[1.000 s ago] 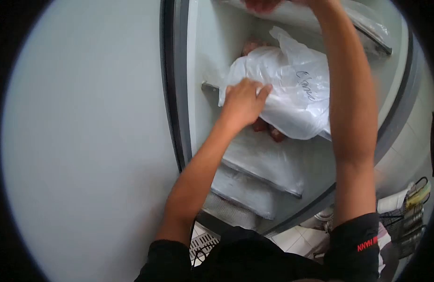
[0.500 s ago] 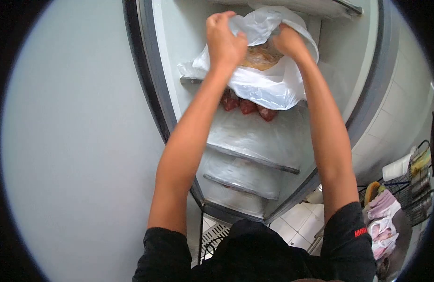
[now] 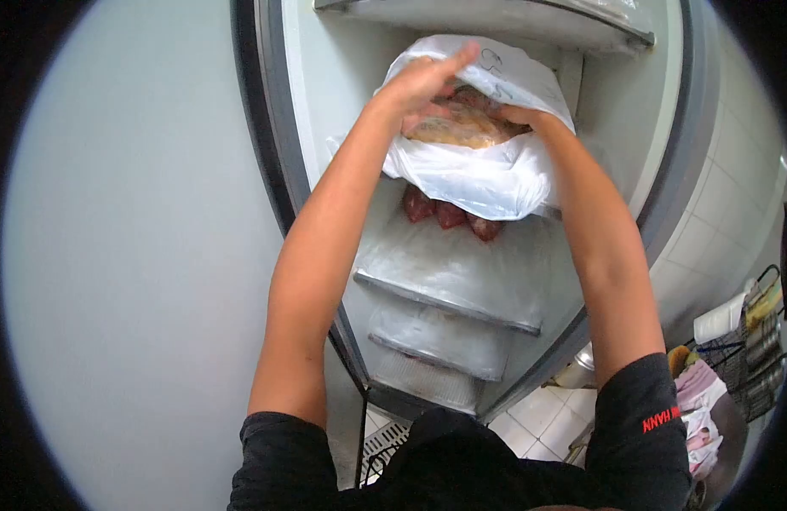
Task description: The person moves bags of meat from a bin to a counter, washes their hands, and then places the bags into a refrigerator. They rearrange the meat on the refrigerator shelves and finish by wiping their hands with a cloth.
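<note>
A white plastic bag [image 3: 487, 183] lies with its mouth open on a refrigerator shelf, dark marks written on its upper side. Inside it shows a yellowish-brown food in clear plastic wrap [image 3: 466, 129]. My left hand [image 3: 423, 85] is at the bag's left side, thumb stretched out and fingers spread, reaching in beside the wrapped food. From the right, my right hand [image 3: 523, 117] reaches into the mouth and touches the wrapped food; its fingertips are partly hidden. Below the bag, the ends of three dark red packs [image 3: 450, 215] in clear plastic stick out.
Frosty, plastic-covered shelves [image 3: 445, 281] step down below the bag, with another shelf [image 3: 496, 21] above. The wide grey door panel [image 3: 146, 255] stands at the left. On the right are a wire rack [image 3: 726, 362] and a basin with pink-and-white cloth-like items [image 3: 700, 400].
My left hand has lowered from the bag's upper rim to its left side, reaching in. My right hand has moved from the rim down into the mouth. The bag's upper flap has spread flatter.
</note>
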The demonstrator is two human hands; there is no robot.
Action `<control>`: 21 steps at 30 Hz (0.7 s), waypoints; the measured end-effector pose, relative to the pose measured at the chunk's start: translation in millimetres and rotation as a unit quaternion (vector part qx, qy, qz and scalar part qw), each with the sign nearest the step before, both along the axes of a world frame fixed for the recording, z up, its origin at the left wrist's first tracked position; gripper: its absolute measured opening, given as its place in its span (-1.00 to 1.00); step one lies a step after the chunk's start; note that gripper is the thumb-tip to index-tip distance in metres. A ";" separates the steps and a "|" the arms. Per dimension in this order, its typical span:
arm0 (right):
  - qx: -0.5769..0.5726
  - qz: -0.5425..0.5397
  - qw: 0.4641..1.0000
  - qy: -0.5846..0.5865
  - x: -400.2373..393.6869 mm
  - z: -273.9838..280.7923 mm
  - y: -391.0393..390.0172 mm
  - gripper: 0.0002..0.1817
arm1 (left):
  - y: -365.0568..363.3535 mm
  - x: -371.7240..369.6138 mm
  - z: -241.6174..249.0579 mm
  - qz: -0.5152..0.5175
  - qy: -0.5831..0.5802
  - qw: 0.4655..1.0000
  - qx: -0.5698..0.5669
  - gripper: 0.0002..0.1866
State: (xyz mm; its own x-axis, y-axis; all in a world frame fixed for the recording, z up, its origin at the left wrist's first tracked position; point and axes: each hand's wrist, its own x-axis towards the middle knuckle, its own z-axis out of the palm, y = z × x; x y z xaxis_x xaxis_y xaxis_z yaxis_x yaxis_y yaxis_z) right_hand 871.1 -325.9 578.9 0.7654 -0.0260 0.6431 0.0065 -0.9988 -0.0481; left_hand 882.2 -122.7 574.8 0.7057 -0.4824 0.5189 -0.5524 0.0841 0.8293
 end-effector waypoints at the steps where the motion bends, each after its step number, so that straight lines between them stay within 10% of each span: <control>1: 0.005 -0.010 1.000 -0.003 -13.5 0.9 4.3 -0.36 | -0.4 0.5 1.0 0.023 0.005 1.000 -0.013 0.00; 5: 0.159 0.028 0.987 -0.002 -10.8 -7.2 -10.1 -0.42 | -7.1 29.8 -24.2 0.196 0.027 0.979 0.055 -0.03; 9: 0.503 0.198 0.841 -0.017 27.0 -13.0 -29.4 -0.48 | -15.1 78.0 -68.0 0.094 0.136 0.983 -0.075 -0.04; 15: 0.153 0.173 0.968 -0.092 62.4 -1.9 -36.7 -0.53 | 1.0 42.7 -60.5 -0.076 0.206 0.937 -0.270 -0.16; 21: -0.065 0.186 0.959 -0.205 -20.5 15.3 72.4 -0.64 | 51.9 21.5 -63.0 -0.239 0.281 0.874 -0.316 -0.04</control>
State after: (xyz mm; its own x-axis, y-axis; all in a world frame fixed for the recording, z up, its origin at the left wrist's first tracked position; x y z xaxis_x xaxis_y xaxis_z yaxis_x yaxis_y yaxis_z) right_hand 850.5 -253.5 594.2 0.3888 0.3010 0.8708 0.3551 -0.9211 0.1598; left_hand 903.7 -70.8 511.8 0.7307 -0.5348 0.4244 0.1520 0.7335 0.6625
